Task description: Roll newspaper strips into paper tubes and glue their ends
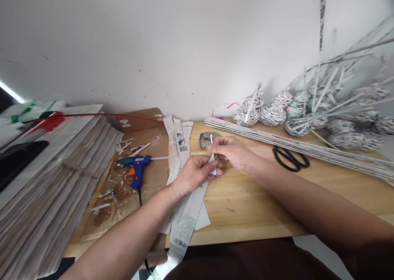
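We look down past two bare forearms to a wooden bench, where both hands meet near the middle. The left hand has a closed grip on a long strip of newspaper, its upper end curled into a white cone between thumb and fingers. From this grip the strip runs down toward us, over the near edge of the bench. The right hand, just beyond and to the right, pinches a thin white stick that pokes up above its fingertips, in line with the cone; we cannot tell whether stick and cone are one piece.

Under and beyond the left grip lie more newspaper strips, overlapping. Left of the grip, a blue glue gun with an orange trigger rests on brown cardboard, its nozzle facing away from the hands, with paper scraps around it. Farther left we find a tall stack of newspaper.

Just behind the right grip sits a grey lump, partly hidden. To the right of the grip, black scissor handles show beside a bundle of long paper rods slanting across the bench; beyond those, against the white wall, stand rounded woven paper shapes, some with loose rods sticking out.
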Demonstrator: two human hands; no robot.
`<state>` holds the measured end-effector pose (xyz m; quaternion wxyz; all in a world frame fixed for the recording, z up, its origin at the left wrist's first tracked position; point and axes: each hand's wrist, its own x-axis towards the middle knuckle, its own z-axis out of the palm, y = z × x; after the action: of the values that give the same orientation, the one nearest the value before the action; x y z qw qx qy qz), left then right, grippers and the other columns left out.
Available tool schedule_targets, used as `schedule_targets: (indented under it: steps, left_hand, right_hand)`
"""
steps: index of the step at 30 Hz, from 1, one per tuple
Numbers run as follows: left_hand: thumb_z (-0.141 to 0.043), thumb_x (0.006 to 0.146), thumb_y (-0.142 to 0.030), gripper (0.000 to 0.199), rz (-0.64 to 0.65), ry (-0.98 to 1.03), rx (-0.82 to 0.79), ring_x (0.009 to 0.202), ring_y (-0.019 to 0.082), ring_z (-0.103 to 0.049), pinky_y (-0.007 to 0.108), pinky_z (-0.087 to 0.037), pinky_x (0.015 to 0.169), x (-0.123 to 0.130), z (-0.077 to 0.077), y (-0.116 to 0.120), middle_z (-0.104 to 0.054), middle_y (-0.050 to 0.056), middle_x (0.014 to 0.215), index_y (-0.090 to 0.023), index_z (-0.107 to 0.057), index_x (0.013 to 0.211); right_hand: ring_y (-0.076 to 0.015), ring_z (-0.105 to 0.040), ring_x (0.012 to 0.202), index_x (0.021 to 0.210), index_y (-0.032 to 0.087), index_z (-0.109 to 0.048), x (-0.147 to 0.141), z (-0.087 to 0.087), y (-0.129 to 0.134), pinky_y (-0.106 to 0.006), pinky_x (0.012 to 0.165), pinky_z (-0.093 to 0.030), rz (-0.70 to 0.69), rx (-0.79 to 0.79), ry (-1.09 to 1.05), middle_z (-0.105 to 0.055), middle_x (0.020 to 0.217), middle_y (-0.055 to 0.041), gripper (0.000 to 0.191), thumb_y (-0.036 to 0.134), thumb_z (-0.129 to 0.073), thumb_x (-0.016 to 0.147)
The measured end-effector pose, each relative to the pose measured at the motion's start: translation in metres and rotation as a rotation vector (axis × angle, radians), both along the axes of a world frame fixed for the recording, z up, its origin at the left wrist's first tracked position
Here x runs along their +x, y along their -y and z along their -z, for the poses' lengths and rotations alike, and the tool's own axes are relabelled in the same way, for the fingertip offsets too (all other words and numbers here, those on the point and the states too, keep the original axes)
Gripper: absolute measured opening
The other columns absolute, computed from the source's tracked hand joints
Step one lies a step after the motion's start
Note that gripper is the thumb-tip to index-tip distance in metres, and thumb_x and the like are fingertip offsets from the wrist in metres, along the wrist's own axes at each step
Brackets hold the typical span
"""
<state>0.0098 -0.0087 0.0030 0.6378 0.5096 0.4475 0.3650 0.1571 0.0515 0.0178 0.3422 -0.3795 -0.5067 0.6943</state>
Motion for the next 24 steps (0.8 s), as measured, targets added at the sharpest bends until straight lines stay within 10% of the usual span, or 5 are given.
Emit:
schedule_targets:
  steps: [10, 24]
  left_hand:
    - [-0.067, 0.08, -0.044, 0.037, 0.013, 0.077, -0.047, 0.081, 0.017, -0.065, 0.029, -0.052, 0.074, -0.0027, 0.0016, -0.0005, -0.071, 0.01, 0.085, -0.011, -0.07, 0.096]
    - [-0.065, 0.081, -0.043, 0.036, 0.037, -0.007, -0.026, 0.078, 0.016, -0.065, 0.03, -0.054, 0.073, 0.0004, 0.0001, 0.0019, -0.071, 0.01, 0.082, -0.009, -0.07, 0.09]
  right_hand:
    - [-0.0115, -0.057, 0.039, 0.073, 0.015, -0.058, 0.0072, -0.0007, -0.0018, -0.02, 0.037, -0.038, -0.326, 0.096, 0.024, -0.057, 0.047, 0.0028, 0.031, 0.044, -0.071, 0.076]
    - [-0.0027, -0.035, 0.038, 0.061, 0.017, -0.049, 0.0051, 0.0024, -0.0061, -0.019, 0.036, -0.02, -0.013, 0.022, -0.001, -0.045, 0.049, 0.0087, 0.041, 0.037, -0.084, 0.057]
